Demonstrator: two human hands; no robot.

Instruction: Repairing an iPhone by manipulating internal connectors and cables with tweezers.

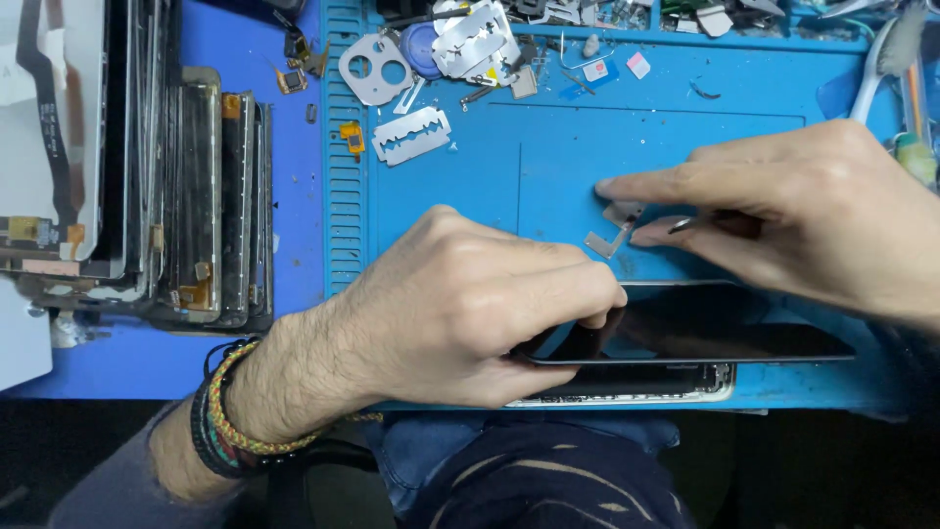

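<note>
My left hand [460, 309] grips the left end of a black phone screen panel [705, 328], which is lifted a little off the phone's silver frame [685, 392] at the near edge of the blue mat [441, 196]. My right hand [793, 211] holds thin metal tweezers [690, 224] between thumb and fingers. The index finger is stretched out above a small bent metal bracket [612, 233] that lies on the mat just beyond the phone. The tweezer tip sits close to that bracket.
Razor blades [411, 135] and a round-holed metal plate [375, 69] lie at the mat's far left, among small parts. A stack of old phone screens and frames [196, 196] stands at the left. A brush [886, 59] lies far right.
</note>
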